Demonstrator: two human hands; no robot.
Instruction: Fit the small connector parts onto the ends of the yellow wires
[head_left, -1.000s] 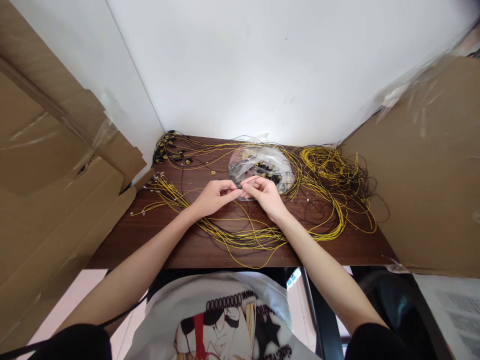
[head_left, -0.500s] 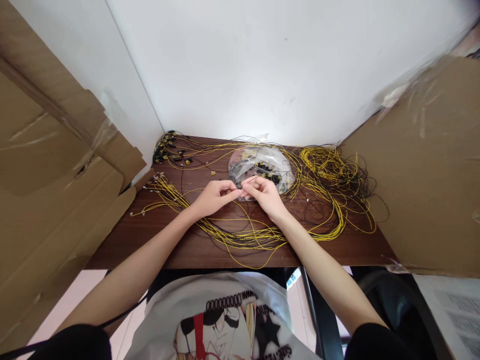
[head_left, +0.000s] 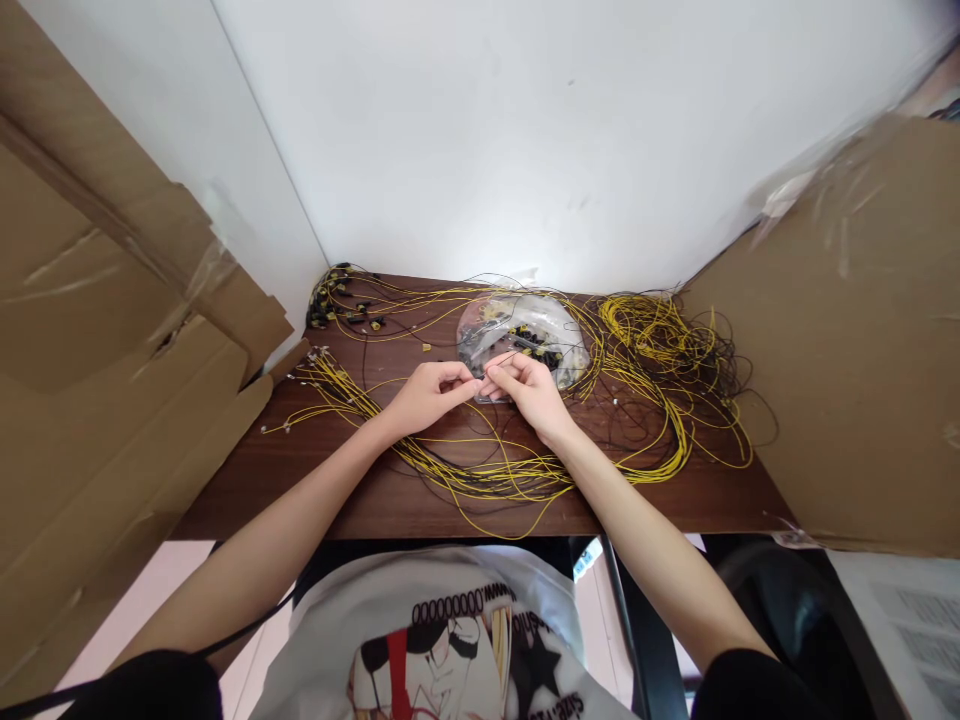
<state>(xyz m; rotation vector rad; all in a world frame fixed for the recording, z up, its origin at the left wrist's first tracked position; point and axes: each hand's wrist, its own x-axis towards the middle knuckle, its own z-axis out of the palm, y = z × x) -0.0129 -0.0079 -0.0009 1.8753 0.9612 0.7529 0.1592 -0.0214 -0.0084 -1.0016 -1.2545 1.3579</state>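
Note:
My left hand [head_left: 436, 396] and my right hand [head_left: 528, 392] meet fingertip to fingertip over the front of a clear plastic bag [head_left: 568, 350]. Both are closed in a pinch. A thin dark wire shows at the right fingers; whatever the left fingers grip is too small to make out. Black and yellow small parts [head_left: 534, 340] lie in the bag. A long bundle of yellow and black wires [head_left: 480, 476] curves beneath my wrists, its ends with small white tips [head_left: 289, 425] at the left.
A tangled coil of yellow and black wire [head_left: 652, 330] lies at the right. Wires with black connectors [head_left: 330, 297] are heaped in the back left corner. Cardboard panels [head_left: 135, 300] flank the brown table [head_left: 247, 485], and a white wall [head_left: 480, 140] stands behind.

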